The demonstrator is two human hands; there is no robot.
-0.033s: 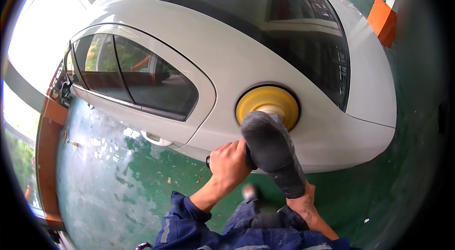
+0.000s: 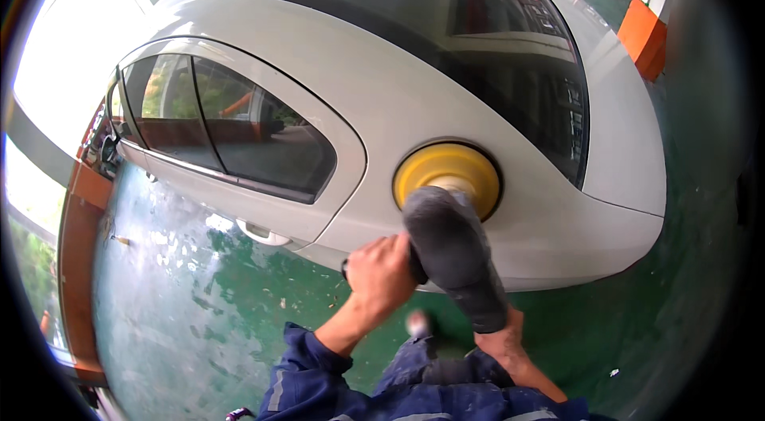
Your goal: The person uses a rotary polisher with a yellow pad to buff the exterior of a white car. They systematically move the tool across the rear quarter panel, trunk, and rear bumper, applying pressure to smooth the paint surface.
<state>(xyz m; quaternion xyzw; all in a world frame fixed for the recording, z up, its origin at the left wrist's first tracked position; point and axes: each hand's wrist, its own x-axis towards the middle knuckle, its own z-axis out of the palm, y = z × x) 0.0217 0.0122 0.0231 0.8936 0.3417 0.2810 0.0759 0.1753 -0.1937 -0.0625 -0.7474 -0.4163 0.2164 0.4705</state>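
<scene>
My left hand point(image 2: 381, 276) is wrapped round the black side handle of a car polisher point(image 2: 454, 249). Behind its dark grey, dust-smeared body, my right hand point(image 2: 504, 336) grips the rear end, with most of its fingers hidden underneath. The polisher's round yellow pad point(image 2: 437, 164), edged in black, is on the rear side panel of a white car point(image 2: 550, 234), between the rear door and the back window. The tool's head covers the pad's near part.
The car's rear door window point(image 2: 263, 126) lies to the left, with a door handle point(image 2: 264, 234) below it. The back window point(image 2: 510, 62) is beyond the pad. Green, worn floor point(image 2: 239, 285) runs along the car. An orange-based pillar point(image 2: 642, 34) stands far right.
The polisher and both my hands have shifted very slightly left over the panel. My grip on the tool is the same.
</scene>
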